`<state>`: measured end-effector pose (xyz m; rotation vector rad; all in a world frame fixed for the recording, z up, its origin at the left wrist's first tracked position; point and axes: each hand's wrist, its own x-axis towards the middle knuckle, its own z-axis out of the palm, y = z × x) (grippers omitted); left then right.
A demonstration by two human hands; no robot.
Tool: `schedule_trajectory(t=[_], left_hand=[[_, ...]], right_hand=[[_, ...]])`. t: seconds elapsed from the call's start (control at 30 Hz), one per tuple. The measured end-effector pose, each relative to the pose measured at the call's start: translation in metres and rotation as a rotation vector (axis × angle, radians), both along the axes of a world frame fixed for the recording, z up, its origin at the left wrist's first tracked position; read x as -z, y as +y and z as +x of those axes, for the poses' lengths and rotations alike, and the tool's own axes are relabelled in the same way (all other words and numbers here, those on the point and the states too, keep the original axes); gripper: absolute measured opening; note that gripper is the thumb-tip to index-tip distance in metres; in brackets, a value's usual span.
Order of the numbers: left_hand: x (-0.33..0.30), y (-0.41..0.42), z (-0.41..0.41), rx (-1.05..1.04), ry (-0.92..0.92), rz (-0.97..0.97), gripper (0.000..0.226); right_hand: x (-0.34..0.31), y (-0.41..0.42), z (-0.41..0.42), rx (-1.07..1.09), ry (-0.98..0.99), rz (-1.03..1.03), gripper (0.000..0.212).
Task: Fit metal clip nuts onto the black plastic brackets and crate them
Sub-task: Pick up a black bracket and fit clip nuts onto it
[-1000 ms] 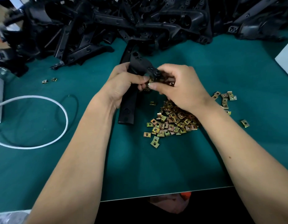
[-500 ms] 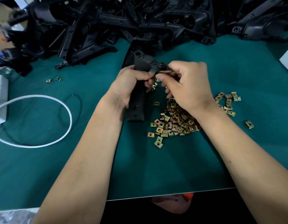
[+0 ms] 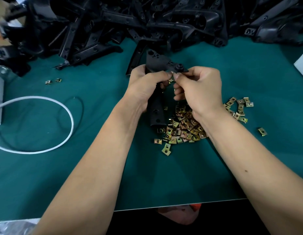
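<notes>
Head view: both hands' fingers pinching bracket point(image 3: 157, 72) (held above table point(image 3: 96, 175)), clip nuts point(image 3: 183, 128) beneath, near front edge.

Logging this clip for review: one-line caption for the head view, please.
Left hand grips a black plastic bracket while right hand pinches its tab, above a pile of clip nuts.

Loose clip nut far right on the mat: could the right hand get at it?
Probably yes: the clip nut lies alone on bare mat, but the right hand is busy pinching the bracket.
</notes>
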<state>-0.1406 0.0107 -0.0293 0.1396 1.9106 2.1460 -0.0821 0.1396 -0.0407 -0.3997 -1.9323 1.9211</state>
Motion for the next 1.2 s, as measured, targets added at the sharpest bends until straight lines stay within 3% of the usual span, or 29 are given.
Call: schedule_trajectory(t=[0.2,0.3,0.43,0.63,0.87,0.97,1.07,1.2], left_hand=[[0.002,-0.01,-0.001,0.066,0.086,0.065,0.032],[0.005,-0.006,0.002,0.033,0.108,0.108,0.031],[0.005,-0.006,0.002,0.013,0.092,0.093,0.027],[0.003,-0.006,0.003,0.008,0.023,0.151,0.021],[-0.001,-0.014,-0.004,0.052,0.102,0.014,0.019],[-0.004,-0.033,-0.021,-0.133,0.06,0.052,0.016],[-0.003,-0.066,-0.04,-0.309,-0.016,0.155,0.02],[0.001,-0.058,-0.03,0.07,0.001,0.026,0.021]], right_hand=[[-0.005,0.005,-0.001,-0.118,-0.007,0.041,0.019],[-0.005,0.006,0.0,-0.119,0.018,0.102,0.02],[-0.002,0.009,0.001,-0.111,0.034,0.359,0.018],[0.0,0.008,-0.002,-0.158,0.022,0.472,0.019],[-0.002,0.005,-0.003,-0.206,-0.029,0.405,0.02],[-0.004,0.013,0.001,-0.2,-0.054,0.53,0.02],[-0.007,0.034,0.005,-0.234,-0.072,0.431,0.023],[-0.005,0.026,0.002,-0.242,-0.046,0.342,0.018]])
